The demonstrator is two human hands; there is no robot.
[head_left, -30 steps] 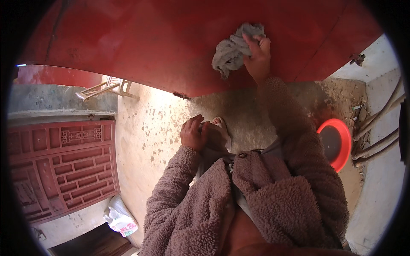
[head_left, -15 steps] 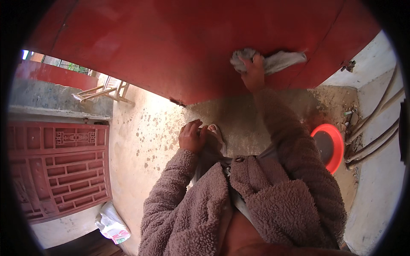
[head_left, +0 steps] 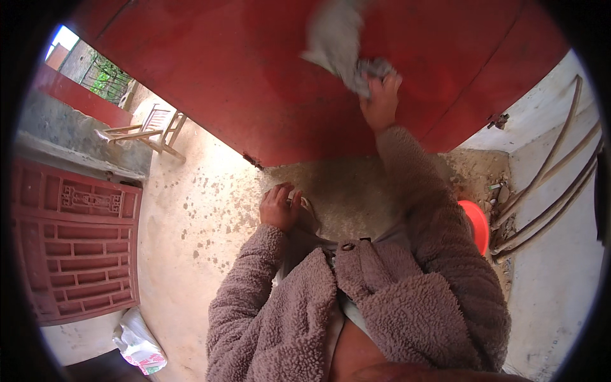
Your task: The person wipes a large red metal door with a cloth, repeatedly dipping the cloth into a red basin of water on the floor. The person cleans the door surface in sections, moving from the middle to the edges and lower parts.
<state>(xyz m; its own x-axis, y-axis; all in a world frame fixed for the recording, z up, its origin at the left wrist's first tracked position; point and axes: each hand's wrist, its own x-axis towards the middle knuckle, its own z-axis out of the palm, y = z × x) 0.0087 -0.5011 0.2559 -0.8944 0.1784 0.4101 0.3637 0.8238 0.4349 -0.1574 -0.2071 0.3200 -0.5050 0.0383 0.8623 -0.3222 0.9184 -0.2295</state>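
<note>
The right hand (head_left: 380,102) clutches a crumpled grey cloth (head_left: 344,44) against the big red metal door (head_left: 242,83), apparently mid-wipe, while the left hand (head_left: 279,207) stays curled near the knee, so unwiped paint beside it seems next.

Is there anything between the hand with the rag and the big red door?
Only the rag itself. The right hand grips the grey rag and presses it flat against the red door. Nothing else shows on that part of the door.
</note>
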